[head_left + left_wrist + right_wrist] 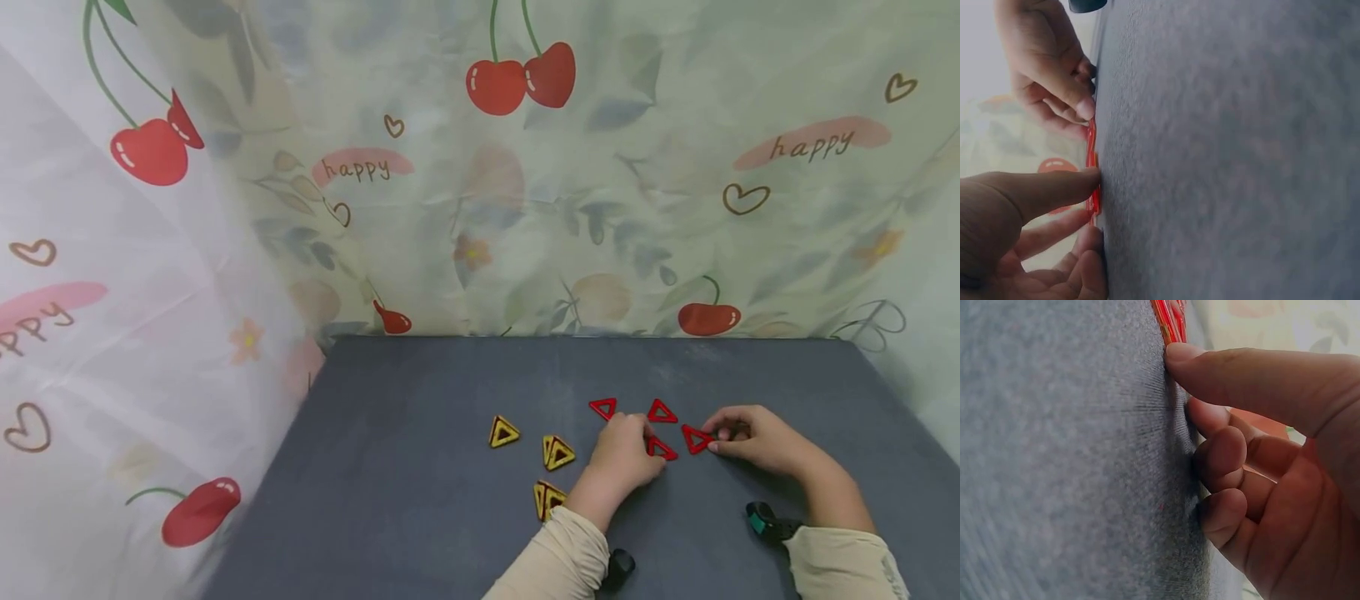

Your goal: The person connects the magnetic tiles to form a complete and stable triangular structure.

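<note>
My left hand (624, 450) pinches a small red triangular frame (667, 455) flat on the table, thumb on the near side and fingers beyond. Just to its right, my right hand (761, 437) holds the corner of another red triangle (687, 438) between thumb and index finger. The right hand's other fingers curl loosely under the palm. In the left wrist view the two red pieces (1090, 140) overlap edge-on. Behind the hands lie two more red triangles, one to the right (663, 420) and one (603, 402) partly behind the left hand's knuckles.
Yellow triangular frames lie left of the left hand: one alone (505, 442), an overlapping group (558, 464) nearer, and another group (541, 502) partly covered by the left wrist. A patterned cloth (540, 208) hangs along the back edge of the dark grey table (390, 500).
</note>
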The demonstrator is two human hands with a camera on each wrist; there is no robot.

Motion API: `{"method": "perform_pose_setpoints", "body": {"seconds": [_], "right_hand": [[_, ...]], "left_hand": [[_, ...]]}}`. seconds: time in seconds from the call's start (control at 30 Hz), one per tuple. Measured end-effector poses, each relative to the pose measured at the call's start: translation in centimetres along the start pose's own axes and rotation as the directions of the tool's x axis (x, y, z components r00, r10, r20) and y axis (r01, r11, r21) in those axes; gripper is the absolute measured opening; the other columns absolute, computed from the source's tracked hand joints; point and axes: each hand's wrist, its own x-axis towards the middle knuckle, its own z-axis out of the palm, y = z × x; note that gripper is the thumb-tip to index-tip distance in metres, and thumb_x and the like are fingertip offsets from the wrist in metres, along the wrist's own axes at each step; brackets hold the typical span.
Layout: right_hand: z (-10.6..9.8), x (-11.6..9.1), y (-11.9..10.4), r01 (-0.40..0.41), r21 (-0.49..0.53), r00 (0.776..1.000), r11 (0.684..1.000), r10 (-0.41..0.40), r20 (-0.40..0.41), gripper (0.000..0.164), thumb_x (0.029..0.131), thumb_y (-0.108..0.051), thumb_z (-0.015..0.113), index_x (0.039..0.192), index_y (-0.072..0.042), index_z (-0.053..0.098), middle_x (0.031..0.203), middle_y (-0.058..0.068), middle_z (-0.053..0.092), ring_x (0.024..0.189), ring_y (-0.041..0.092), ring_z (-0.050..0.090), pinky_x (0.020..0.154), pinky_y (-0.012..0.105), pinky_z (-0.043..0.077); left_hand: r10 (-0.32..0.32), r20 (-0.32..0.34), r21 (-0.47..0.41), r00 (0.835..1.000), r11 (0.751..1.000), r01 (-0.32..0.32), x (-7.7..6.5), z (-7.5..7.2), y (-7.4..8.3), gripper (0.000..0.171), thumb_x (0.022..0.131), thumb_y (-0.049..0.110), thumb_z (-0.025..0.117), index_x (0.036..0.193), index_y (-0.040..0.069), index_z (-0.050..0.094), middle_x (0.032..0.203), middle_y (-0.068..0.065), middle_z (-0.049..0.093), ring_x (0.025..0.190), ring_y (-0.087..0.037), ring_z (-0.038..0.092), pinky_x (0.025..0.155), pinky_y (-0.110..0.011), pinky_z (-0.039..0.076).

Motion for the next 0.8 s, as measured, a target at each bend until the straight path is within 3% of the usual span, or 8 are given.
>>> {"method": "perform_pose_setpoints", "body": {"seconds": [0.2,0.4,0.8], "right_hand": [[0.2,0.3,-0.4,0.047,0.030,0.998,0.998,-0.048,0.042,0.020,0.094,-0.006,0.079,0.112,0.004,0.074,0.087,0.005,0.064,0.066,0.005,0.055,0.062,0.025,0.049],[1.2,1.0,-1.3,0.094,0.043,0.991,0.995,-0.097,0.088,0.018,0.094,-0.006,0.079,0.109,0.003,0.075,0.086,0.000,0.063,0.067,0.003,0.054,0.062,0.024,0.049],[2.3,1.6,-3.0,0.083,0.096,0.981,0.992,-0.098,0.165,0.019,0.094,-0.003,0.078,0.110,0.005,0.071,0.087,0.003,0.062,0.064,0.004,0.051,0.059,0.024,0.047]], "left_hand": [[0.016,0.048,-0.075,0.999,0.997,-0.012,-0.2,-0.4,-0.7,0.030,0.089,0.013,0.083,0.118,0.017,0.079,0.105,0.003,0.070,0.089,-0.006,0.058,0.074,-0.020,0.050],[0.046,0.082,-0.138,0.996,0.990,-0.034,-0.6,-0.9,-1.2,0.027,0.089,0.008,0.082,0.115,0.014,0.080,0.088,0.003,0.066,0.070,-0.003,0.050,0.062,-0.018,0.045],[0.041,0.126,-0.131,0.991,0.991,-0.024,-1.6,-1.9,-1.6,0.028,0.090,0.013,0.085,0.116,0.014,0.077,0.080,0.005,0.060,0.066,-0.005,0.051,0.060,-0.020,0.045]]}}
